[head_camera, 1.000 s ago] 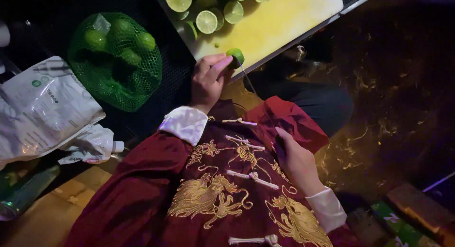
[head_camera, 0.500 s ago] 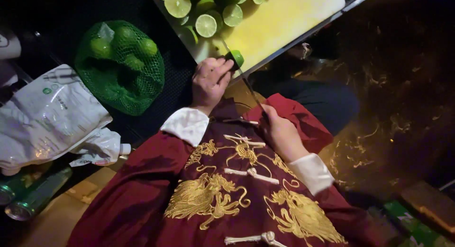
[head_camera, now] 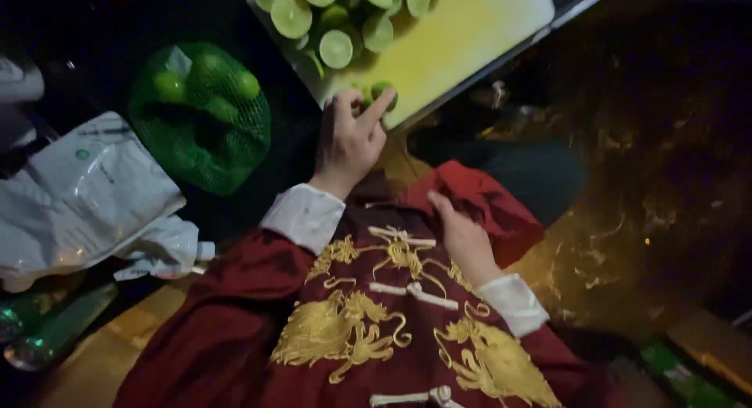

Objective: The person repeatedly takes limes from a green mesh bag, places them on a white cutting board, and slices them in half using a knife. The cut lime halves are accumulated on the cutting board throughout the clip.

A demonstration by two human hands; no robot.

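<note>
A yellow cutting board point(head_camera: 462, 32) lies at the top of the view, with several cut lime halves point(head_camera: 335, 48) piled on its left part. My left hand point(head_camera: 351, 140) reaches up to the board's near corner. Its fingers pinch a small green lime point(head_camera: 384, 90) at the edge. My right hand point(head_camera: 464, 237) lies lower, on the red jacket with gold embroidery point(head_camera: 368, 330), fingers together and pointing up. Whether it holds anything is hidden. White cuffs show at both wrists.
A green mesh bag of whole limes point(head_camera: 200, 114) sits left of the board. Below it lies a crumpled white plastic bag point(head_camera: 82, 196), with a green bottle point(head_camera: 47, 333) at the bottom left. The floor on the right is dark and stained.
My right hand rose toward the board with a thin dark blade-like thing, then dropped back onto the jacket. My left hand stayed on the lime at the board's corner.
</note>
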